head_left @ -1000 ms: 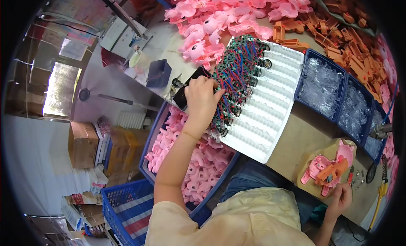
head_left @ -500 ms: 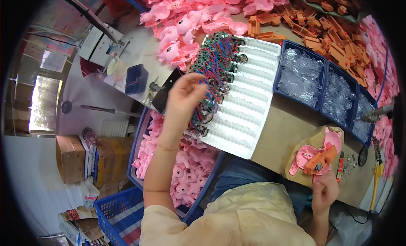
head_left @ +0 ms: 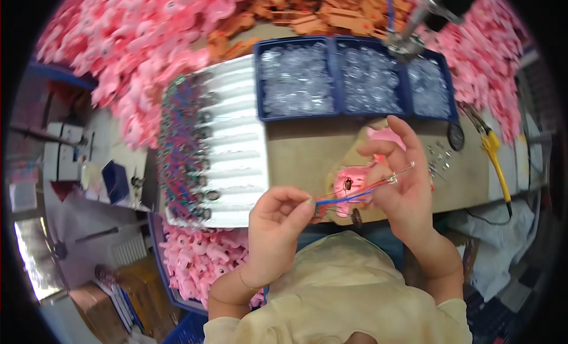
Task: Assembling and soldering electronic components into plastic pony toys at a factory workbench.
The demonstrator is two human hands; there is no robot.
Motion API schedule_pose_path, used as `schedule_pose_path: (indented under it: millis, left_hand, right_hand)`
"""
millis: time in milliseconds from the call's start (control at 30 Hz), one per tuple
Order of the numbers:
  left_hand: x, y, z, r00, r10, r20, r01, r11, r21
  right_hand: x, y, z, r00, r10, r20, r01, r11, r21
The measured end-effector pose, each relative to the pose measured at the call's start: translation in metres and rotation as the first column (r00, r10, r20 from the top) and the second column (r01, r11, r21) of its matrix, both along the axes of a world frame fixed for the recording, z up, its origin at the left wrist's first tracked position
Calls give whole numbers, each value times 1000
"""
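My left hand [head_left: 278,228] pinches one end of a wire harness [head_left: 349,197] between thumb and fingertips. Red and blue wires run from there to my right hand [head_left: 408,193], whose thumb and bent fingers close about them, with another finger raised. Small clear bulbs show at the wires' far end, across the right palm. A dark round part [head_left: 356,217] hangs below the wires. Under the hands a pink toy shell half [head_left: 349,179] lies in a tan holder [head_left: 333,173], partly hidden by the right hand.
Bundled harnesses [head_left: 180,149] lie on a white ridged tray [head_left: 236,160] at left. Blue bins [head_left: 296,116] hold clear plastic parts. Pink shells [head_left: 142,42] and orange parts [head_left: 307,13] are heaped behind. A yellow-handled tool [head_left: 496,160] and loose screws [head_left: 439,157] lie at right.
My left hand has come from the harness pile to the middle, bringing a harness. My right hand has risen to its wires. The view has turned rightward; the orange part over the shell no longer shows.
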State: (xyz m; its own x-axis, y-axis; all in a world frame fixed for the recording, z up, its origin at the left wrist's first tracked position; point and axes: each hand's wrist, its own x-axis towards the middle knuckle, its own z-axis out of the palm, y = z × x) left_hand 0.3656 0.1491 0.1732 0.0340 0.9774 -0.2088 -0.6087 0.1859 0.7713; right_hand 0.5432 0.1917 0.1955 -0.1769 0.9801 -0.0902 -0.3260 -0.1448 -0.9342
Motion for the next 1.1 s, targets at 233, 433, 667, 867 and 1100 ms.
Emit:
schedule_pose_path:
  millis: [233, 433, 667, 867, 1100]
  left_hand:
    - [11, 22, 17, 813, -568, -127, 563, 823, -72]
    - [5, 34, 14, 718, -669, -192, 694, 710, 120]
    - [5, 7, 17, 949, -269, -166, 251, 960, -123]
    - [15, 6, 8, 870, -212, -446, 258, 965, 45]
    - [16, 6, 0, 896, -49, -442, 95, 992, 83]
  right_hand:
    - [40, 20, 15, 982, 46, 182, -31, 996, -84]
    - [28, 33, -6, 948, 264, 177, -227, 952, -205]
    - [37, -15, 4, 680, -550, 485, -86, 597, 797]
    - [10, -15, -10, 950, 164, 264, -176, 984, 19]
    - [-3, -13, -17, 989, 146, -1, -143, 968, -207]
